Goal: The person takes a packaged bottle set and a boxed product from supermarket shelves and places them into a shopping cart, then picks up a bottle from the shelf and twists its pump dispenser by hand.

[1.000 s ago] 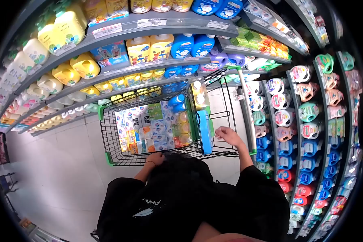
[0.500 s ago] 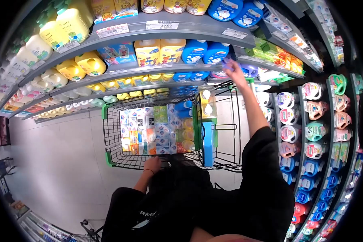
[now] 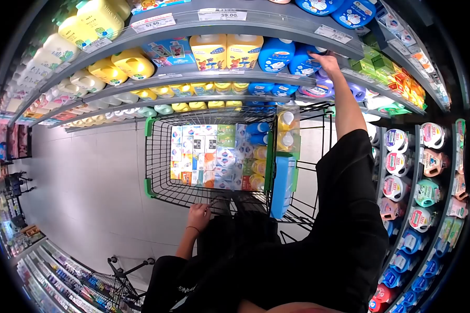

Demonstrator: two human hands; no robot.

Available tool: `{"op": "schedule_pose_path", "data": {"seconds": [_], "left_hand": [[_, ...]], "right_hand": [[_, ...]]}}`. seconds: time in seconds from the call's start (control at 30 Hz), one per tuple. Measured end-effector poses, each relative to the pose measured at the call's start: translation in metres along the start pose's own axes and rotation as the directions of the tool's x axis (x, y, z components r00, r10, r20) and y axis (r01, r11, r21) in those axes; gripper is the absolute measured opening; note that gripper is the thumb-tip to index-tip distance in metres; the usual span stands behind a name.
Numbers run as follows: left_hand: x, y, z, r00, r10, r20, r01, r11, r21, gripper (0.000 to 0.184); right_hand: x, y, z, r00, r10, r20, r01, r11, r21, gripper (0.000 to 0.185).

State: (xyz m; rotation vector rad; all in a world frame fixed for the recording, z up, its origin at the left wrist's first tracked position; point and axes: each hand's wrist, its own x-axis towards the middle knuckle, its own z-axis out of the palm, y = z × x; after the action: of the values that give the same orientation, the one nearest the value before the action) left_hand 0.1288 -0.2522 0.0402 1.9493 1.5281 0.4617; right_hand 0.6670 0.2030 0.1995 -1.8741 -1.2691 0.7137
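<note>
My right hand (image 3: 326, 63) reaches to the middle shelf, its fingers closed about the upper part of a blue bottle (image 3: 302, 61) that stands at the end of a row. Another blue bottle (image 3: 275, 54) is right beside it. Down at the near side of the shopping cart (image 3: 159, 194), my left hand (image 3: 199, 215) has its fingers curled at the wire rim. Boxed and packaged goods (image 3: 198, 151) fill the cart's basket, along with blue bottles (image 3: 258, 133) and yellow-topped containers (image 3: 259, 167). Yellow pump bottles (image 3: 285, 130) and a light-blue box (image 3: 282, 188) sit by the cart's handle end.
Shelves with price tags (image 3: 222, 14) run across the front, holding yellow bottles (image 3: 226, 51) and jugs (image 3: 133, 63). To the right, more shelves carry detergent bottles (image 3: 397, 161). Tiled floor (image 3: 89, 177) extends left, and another cart's wheels (image 3: 121, 268) show at lower left.
My right hand has gone from in front of the shelf onto the blue bottle. My view has shifted, so the shelves and cart appear larger and further right. The left hand stays at the rim.
</note>
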Motion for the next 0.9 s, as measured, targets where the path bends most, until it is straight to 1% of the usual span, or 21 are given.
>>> {"op": "schedule_pose_path", "data": {"seconds": [0.1,0.13,0.23,0.33,0.43,0.47,0.53,0.57,0.6,0.67,0.7,0.73,0.77,0.8,0.83,0.87,0.9], "left_hand": [[-0.001,0.003,0.001,1.0,-0.008,-0.022,0.008,1.0,0.026,0.008],[-0.001,0.004,0.001,1.0,-0.017,-0.024,0.018,0.999,0.039,0.007],[0.001,0.008,0.001,0.999,-0.036,-0.028,0.037,0.998,0.046,0.007],[0.003,0.007,0.001,0.997,-0.074,0.026,0.073,0.996,0.044,0.008],[0.007,0.008,0.001,0.95,-0.25,0.186,0.257,0.966,-0.015,0.013],[0.009,0.009,0.002,0.938,-0.285,0.197,0.306,0.949,-0.079,0.014],[0.032,0.03,-0.007,0.91,-0.349,0.226,0.394,0.897,-0.201,0.016],[0.05,0.04,-0.012,0.951,-0.249,0.185,0.285,0.937,-0.204,0.017],[0.074,0.053,-0.018,0.979,-0.145,0.144,0.172,0.964,-0.201,0.019],[0.143,0.104,-0.039,0.996,-0.014,0.085,0.04,0.95,-0.308,0.02],[0.182,0.132,-0.047,0.992,0.123,-0.002,-0.119,0.958,-0.26,0.021],[0.219,0.16,-0.054,0.982,0.188,-0.032,-0.189,0.94,-0.284,0.024],[0.259,0.178,-0.052,0.939,0.325,-0.11,-0.343,0.888,-0.307,0.028],[0.296,0.203,-0.051,0.866,0.453,-0.213,-0.499,0.812,-0.303,0.032],[0.332,0.218,-0.044,0.874,0.447,-0.192,-0.485,0.829,-0.279,0.033],[0.363,0.237,-0.04,0.86,0.468,-0.201,-0.509,0.809,-0.294,0.035],[0.391,0.255,-0.035,0.847,0.49,-0.207,-0.532,0.788,-0.309,0.038]], "right_hand": [[0.0,0.001,-0.014,0.979,0.037,0.2,-0.067,0.987,0.144,0.071],[-0.002,-0.002,-0.018,0.975,0.062,0.213,-0.08,0.994,0.073,0.063],[-0.014,-0.014,-0.021,0.974,0.133,0.182,-0.143,0.989,0.038,0.058],[-0.016,-0.013,-0.02,0.967,0.142,0.21,-0.151,0.988,0.029,0.058],[-0.016,-0.001,-0.018,0.984,-0.011,0.179,0.024,0.997,-0.071,0.052],[-0.009,0.01,-0.019,0.982,-0.041,0.185,0.061,0.992,-0.107,0.048],[-0.001,0.02,-0.02,0.967,-0.066,0.245,0.104,0.984,-0.142,0.046],[0.002,0.026,-0.023,0.959,-0.078,0.274,0.125,0.98,-0.156,0.045],[-0.006,0.018,-0.023,0.948,-0.074,0.31,0.097,0.994,-0.06,0.042],[-0.022,0.005,-0.022,0.946,-0.181,0.27,0.2,0.979,-0.044,0.041],[-0.026,0.003,-0.023,0.94,-0.235,0.247,0.251,0.967,-0.039,0.04],[-0.02,0.01,-0.023,0.929,-0.256,0.267,0.284,0.956,-0.074,0.039],[-0.023,0.01,-0.024,0.936,-0.235,0.26,0.263,0.962,-0.076,0.039],[-0.027,0.007,-0.023,0.943,-0.215,0.253,0.241,0.967,-0.079,0.039],[-0.029,0.005,-0.024,0.949,-0.196,0.246,0.222,0.971,-0.084,0.039],[-0.023,0.014,-0.022,0.951,-0.198,0.237,0.229,0.967,-0.112,0.042],[-0.021,0.02,-0.019,0.949,-0.238,0.208,0.257,0.964,-0.069,0.044]]}}
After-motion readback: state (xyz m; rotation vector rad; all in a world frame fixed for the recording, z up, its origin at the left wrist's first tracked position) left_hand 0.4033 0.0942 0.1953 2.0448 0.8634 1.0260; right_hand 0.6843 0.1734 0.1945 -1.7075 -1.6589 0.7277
